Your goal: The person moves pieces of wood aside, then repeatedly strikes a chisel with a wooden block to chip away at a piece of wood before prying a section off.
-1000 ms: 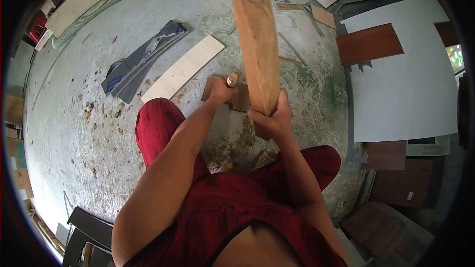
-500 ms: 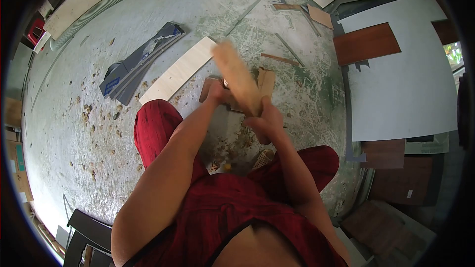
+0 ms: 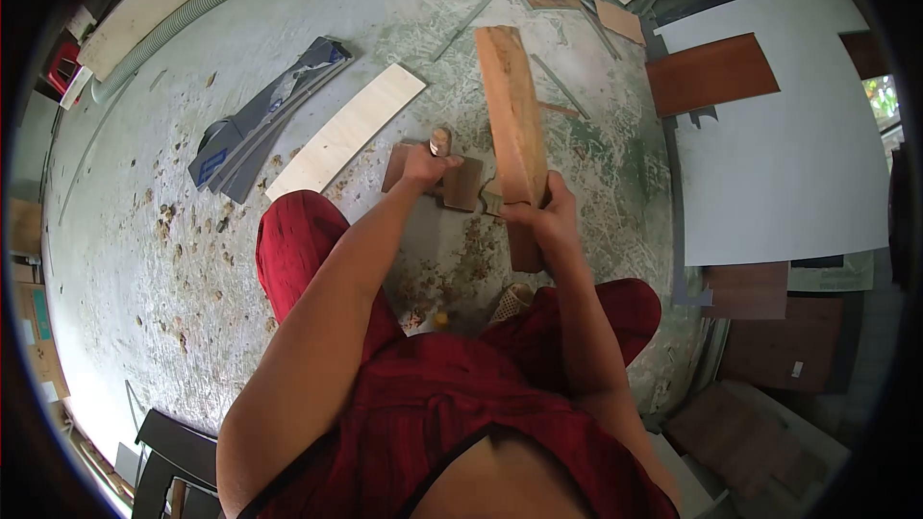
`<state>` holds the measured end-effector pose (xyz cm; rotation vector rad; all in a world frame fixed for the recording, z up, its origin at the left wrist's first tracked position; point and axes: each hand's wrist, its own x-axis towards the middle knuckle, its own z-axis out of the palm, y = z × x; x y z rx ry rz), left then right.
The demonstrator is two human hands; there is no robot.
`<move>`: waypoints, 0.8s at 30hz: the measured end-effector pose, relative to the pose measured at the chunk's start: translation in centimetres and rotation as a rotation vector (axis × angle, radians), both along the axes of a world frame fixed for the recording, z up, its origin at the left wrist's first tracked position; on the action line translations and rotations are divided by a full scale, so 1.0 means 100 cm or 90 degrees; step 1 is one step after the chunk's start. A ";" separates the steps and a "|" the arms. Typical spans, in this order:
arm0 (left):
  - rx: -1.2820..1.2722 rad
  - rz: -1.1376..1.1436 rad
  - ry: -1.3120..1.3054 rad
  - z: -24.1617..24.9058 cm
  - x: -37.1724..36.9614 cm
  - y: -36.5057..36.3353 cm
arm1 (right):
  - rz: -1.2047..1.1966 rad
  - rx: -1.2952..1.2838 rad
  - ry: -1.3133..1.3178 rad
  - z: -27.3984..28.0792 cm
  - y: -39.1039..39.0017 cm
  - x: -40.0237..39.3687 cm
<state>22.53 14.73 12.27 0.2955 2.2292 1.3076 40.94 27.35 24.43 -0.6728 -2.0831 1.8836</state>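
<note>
In the head view, the wooden block (image 3: 515, 125) is raised again and sharp, where half a second ago it was a blur swung down over the wooden tool handle (image 3: 440, 141). The right hand (image 3: 538, 216) clasps the block's lower end, which stands up and away from the person. The left hand (image 3: 423, 168) is closed round the handle, upright on the brown board piece (image 3: 460, 185) lying on the concrete floor (image 3: 173, 231). No writing can be read.

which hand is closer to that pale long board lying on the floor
Left. The left hand sits just right of the pale board; the right hand is farther right, gripping the wooden block.
</note>
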 end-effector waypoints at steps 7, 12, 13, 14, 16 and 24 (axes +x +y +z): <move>0.065 -0.023 0.007 -0.059 0.000 0.013 | -0.024 0.146 0.065 0.002 -0.016 0.007; 0.156 -0.037 -0.068 -0.042 0.003 0.012 | 0.083 0.348 -0.341 -0.005 -0.013 0.000; 0.207 -0.026 -0.077 -0.055 0.002 0.011 | 0.110 0.337 -0.354 -0.008 -0.012 -0.004; 0.259 -0.009 -0.087 -0.069 0.000 0.010 | 0.089 0.311 -0.266 -0.007 -0.011 -0.004; 0.141 -0.011 -0.041 -0.080 -0.005 0.012 | 0.049 0.247 -0.099 -0.003 -0.014 0.001; 0.411 0.010 -0.134 -0.073 0.005 0.016 | 0.102 0.406 -0.318 -0.009 -0.022 -0.002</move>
